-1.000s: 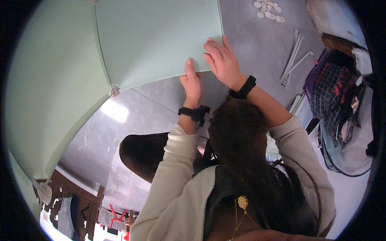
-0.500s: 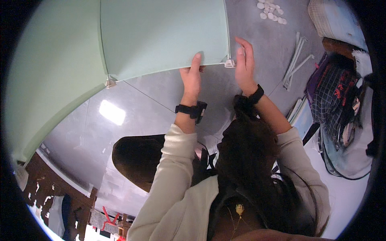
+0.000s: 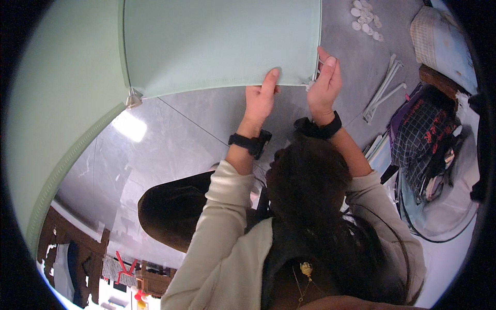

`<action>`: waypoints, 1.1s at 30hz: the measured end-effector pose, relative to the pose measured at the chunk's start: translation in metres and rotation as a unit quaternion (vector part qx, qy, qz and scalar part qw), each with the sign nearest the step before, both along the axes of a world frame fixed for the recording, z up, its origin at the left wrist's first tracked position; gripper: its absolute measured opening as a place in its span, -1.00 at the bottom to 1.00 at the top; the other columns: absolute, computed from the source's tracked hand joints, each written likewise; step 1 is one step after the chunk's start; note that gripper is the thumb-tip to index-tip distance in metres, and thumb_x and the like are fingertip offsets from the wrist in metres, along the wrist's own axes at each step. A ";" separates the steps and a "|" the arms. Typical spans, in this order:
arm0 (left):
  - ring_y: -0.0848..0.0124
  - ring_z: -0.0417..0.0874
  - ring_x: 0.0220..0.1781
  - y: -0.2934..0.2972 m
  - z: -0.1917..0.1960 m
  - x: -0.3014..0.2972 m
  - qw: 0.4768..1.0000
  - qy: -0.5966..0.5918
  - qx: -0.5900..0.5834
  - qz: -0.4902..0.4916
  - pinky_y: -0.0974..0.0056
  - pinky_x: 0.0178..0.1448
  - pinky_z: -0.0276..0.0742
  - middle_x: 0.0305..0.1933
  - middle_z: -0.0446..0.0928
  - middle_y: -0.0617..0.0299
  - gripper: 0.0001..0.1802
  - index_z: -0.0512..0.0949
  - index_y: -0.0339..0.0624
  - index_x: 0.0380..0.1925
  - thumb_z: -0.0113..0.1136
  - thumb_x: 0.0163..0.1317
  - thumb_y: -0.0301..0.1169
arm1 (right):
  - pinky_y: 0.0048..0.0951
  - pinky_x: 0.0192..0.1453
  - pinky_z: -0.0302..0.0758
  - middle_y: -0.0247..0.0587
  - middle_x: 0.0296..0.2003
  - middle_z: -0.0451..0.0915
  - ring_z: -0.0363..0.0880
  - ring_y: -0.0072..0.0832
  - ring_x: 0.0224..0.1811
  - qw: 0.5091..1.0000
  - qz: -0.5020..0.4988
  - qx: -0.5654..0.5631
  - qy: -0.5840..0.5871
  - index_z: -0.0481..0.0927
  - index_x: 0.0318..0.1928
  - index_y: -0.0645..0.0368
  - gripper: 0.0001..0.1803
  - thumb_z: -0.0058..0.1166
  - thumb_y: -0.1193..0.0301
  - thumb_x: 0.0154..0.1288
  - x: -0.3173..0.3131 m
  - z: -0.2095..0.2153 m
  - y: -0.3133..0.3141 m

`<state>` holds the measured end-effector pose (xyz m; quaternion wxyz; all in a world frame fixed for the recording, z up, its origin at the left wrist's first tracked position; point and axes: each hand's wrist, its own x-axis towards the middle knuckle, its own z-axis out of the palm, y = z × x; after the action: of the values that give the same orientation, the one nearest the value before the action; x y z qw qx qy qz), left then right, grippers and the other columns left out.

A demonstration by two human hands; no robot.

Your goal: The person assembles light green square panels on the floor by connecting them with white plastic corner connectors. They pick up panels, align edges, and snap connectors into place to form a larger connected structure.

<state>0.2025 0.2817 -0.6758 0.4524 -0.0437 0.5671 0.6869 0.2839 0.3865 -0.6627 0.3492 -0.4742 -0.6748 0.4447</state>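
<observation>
A pale green panel (image 3: 222, 46) with thin rims spans the upper middle, joined at its lower left corner by a greyish plastic connector (image 3: 134, 98) to a larger green panel (image 3: 57, 98). My left hand (image 3: 262, 98) grips the near edge, thumb on the front face and fingers mostly hidden behind it. At the near right corner sits a small white corner connector (image 3: 310, 84). Just beside it, my right hand (image 3: 326, 82) closes on the panel's right edge, index finger and thumb curled there. Its other fingers are partly hidden.
On the grey floor lie a cluster of white round pieces (image 3: 366, 18) and several thin white rods (image 3: 382, 90). At right are a dark checked cloth (image 3: 426, 132) and a pale woven basket-like thing (image 3: 444, 41). Brown wooden furniture (image 3: 77, 258) stands lower left.
My right hand, formerly spread beside the corner, has closed on the right edge. In the picture, the panel's corner and my left hand have shifted right.
</observation>
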 end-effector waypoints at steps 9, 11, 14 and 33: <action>0.54 0.39 -0.54 -0.003 0.013 -0.011 0.991 0.067 -0.060 -0.095 0.39 -0.39 0.31 -0.62 0.43 0.31 -0.43 0.52 -0.19 -0.62 0.03 0.29 0.10 | -0.34 0.00 0.45 0.01 -0.13 0.57 0.56 -0.25 -0.12 0.994 0.062 0.064 -0.070 0.45 0.08 0.30 -0.64 -0.27 0.32 0.48 0.001 0.018 0.006; 0.49 0.44 -0.53 -0.008 0.032 -0.019 0.977 0.017 -0.103 -0.187 0.39 -0.37 0.34 -0.61 0.47 0.26 -0.34 0.56 -0.20 -0.59 -0.10 0.32 0.18 | -0.29 0.12 0.41 0.06 -0.01 0.53 0.53 -0.16 0.03 0.993 0.089 0.045 -0.066 0.40 0.13 0.28 -0.63 -0.22 0.34 0.45 0.004 0.022 0.009; 0.48 0.51 -0.52 -0.020 0.072 -0.035 0.916 -0.032 -0.045 -0.397 0.37 -0.35 0.45 -0.56 0.55 0.23 -0.34 0.60 -0.23 -0.54 -0.21 0.41 0.09 | -0.20 0.30 0.28 0.12 0.18 0.38 0.36 -0.09 0.25 0.979 0.157 0.119 -0.043 0.36 0.18 0.27 -0.59 -0.10 0.35 0.39 0.012 0.026 0.014; -0.05 0.50 0.13 0.209 0.016 -0.311 0.551 0.699 -0.332 -0.314 -0.08 0.24 0.26 0.02 0.57 0.00 -0.39 0.49 -0.06 0.08 -0.38 0.38 0.09 | -0.08 0.28 0.29 0.05 0.04 0.52 0.44 -0.02 0.15 0.983 0.125 0.083 0.108 0.50 0.01 0.28 -0.68 -0.25 0.46 0.35 0.013 0.009 0.015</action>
<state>-0.1083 0.4909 -0.6600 0.0539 0.4836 0.8701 0.0786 0.2973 0.4011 -0.6541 0.3999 -0.3051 -0.7216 0.4757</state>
